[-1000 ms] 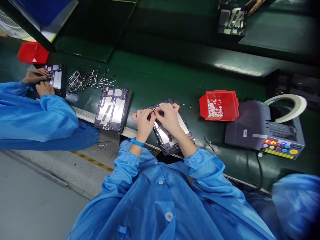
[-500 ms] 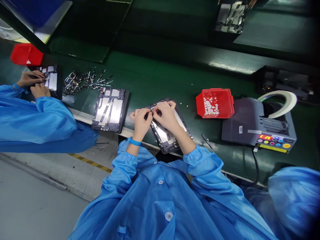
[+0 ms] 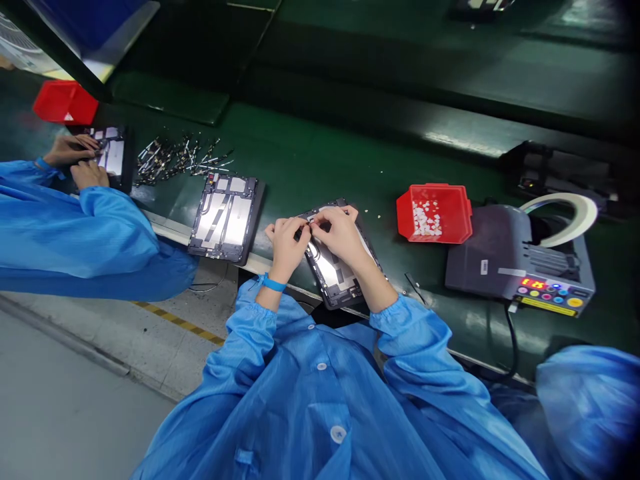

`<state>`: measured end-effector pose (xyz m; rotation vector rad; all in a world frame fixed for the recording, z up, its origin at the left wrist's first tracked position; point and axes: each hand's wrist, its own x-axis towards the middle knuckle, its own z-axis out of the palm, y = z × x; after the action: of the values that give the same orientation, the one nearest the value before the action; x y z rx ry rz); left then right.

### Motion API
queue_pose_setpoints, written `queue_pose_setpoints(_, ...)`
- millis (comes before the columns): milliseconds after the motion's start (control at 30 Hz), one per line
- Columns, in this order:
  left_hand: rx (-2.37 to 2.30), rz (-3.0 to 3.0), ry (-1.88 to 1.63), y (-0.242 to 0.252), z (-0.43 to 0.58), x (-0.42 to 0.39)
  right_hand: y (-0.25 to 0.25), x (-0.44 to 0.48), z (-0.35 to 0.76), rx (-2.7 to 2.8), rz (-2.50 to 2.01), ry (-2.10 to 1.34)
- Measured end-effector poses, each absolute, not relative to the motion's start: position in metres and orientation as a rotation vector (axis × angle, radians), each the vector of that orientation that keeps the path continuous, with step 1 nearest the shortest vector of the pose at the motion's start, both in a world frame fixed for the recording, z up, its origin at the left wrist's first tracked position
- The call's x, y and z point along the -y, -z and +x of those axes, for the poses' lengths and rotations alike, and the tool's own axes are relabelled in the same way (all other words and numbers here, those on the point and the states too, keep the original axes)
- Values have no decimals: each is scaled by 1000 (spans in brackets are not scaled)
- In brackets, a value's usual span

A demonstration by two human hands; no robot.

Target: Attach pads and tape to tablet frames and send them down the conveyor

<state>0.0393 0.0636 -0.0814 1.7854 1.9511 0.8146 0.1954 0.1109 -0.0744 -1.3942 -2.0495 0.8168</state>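
An opened tablet chassis [image 3: 336, 277] with a dark frame and shiny inner plate lies on the green belt right in front of me. My left hand [image 3: 286, 243] and my right hand [image 3: 339, 235] both rest on its upper left edge, fingertips pinched close together over a small dark part there. What the fingers grip is too small to make out. A blue wrist strap circles my left wrist.
A second opened tablet chassis [image 3: 226, 217] lies to the left. Beyond it is a pile of small metal parts [image 3: 175, 159]. A red bin [image 3: 434, 213] of white bits and a grey tape dispenser [image 3: 520, 260] stand to the right. A co-worker's hands [image 3: 80, 163] work at another chassis far left.
My hands have stayed on the same edge of the chassis, fingers shifting only slightly. The view has swayed a little.
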Motion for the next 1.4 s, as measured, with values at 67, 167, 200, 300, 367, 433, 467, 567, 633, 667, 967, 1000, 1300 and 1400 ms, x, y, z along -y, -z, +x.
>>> queue_pose_setpoints(67, -1955, 1784, -812, 81, 39, -64, 75, -111, 196, 2042, -1401, -803)
queue_pose_setpoints(167, -1953, 1788, -795, 79, 39, -64, 77, -110, 195, 2038, -1404, -786)
queue_pose_setpoints(200, -1948, 1791, -790, 78, 39, -63, 77, -110, 194, 2037, -1402, -784)
queue_pose_setpoints(300, -1932, 1797, -779, 76, 38, -63, 79, -110, 187, 2038, -1382, -787)
queue_pose_setpoints(367, -1925, 1797, -773, 76, 38, -63, 77, -110, 185, 2052, -1372, -775)
queue_pose_setpoints(433, -1924, 1792, -775, 76, 37, -64, 72, -113, 193, 2070, -1386, -704)
queue_pose_setpoints(467, -1924, 1786, -783, 77, 37, -65, 69, -115, 203, 2069, -1412, -638)
queue_pose_setpoints(567, -1926, 1767, -826, 80, 36, -68, 63, -128, 260, 1979, -1632, -333)
queue_pose_setpoints(633, -1925, 1755, -861, 82, 37, -70, 62, -138, 311, 1871, -1863, -125)
queue_pose_setpoints(667, -1922, 1751, -878, 83, 37, -72, 62, -142, 335, 1834, -1968, -52)
queue_pose_setpoints(967, -1935, 1777, -906, 85, 40, -73, 57, -136, 340, 1894, -1830, -156)
queue_pose_setpoints(1000, -1944, 1787, -886, 85, 40, -72, 58, -132, 319, 1934, -1724, -270)
queue_pose_setpoints(1300, -1921, 1893, -780, 79, 34, -67, 79, -122, 195, 2080, -1274, -942)
queue_pose_setpoints(1400, -1869, 1963, -778, 76, 30, -68, 80, -124, 196, 2023, -1262, -1009)
